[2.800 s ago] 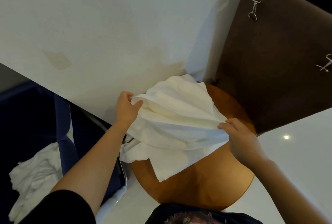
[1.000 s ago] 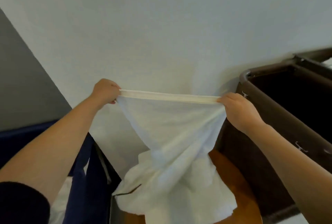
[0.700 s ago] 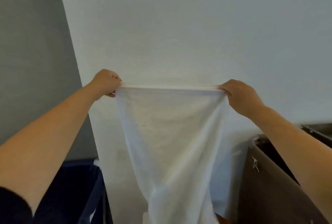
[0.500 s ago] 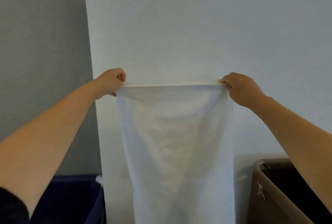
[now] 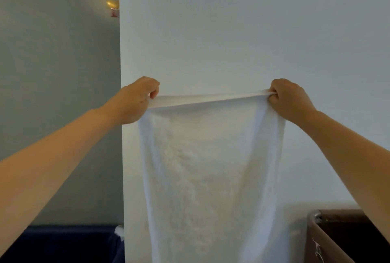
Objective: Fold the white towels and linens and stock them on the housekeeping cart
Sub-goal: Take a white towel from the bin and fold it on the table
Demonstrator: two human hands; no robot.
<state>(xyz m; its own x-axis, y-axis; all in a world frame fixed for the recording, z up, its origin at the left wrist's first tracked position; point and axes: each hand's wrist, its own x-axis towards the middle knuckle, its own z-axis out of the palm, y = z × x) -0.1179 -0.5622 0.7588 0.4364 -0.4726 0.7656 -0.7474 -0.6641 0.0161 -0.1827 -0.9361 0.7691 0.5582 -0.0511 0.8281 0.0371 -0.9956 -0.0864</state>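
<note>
A white towel [image 5: 211, 178] hangs full length in front of me against a white wall. Its top hem is stretched level between my two raised hands. My left hand [image 5: 135, 100] grips the top left corner with curled fingers. My right hand [image 5: 289, 100] grips the top right corner the same way. The towel's lower end runs out of view at the bottom.
A brown bin [image 5: 346, 239] stands at the lower right against the wall. A dark blue fabric hamper [image 5: 63, 243] sits at the lower left, with a bit of white cloth at its edge. A grey wall recedes on the left, with a small light [image 5: 113, 6] high up.
Both hands lifted the towel off the round wooden table and raised it until it hangs straight. The view tilted up with it, and the hands drew slightly further apart.
</note>
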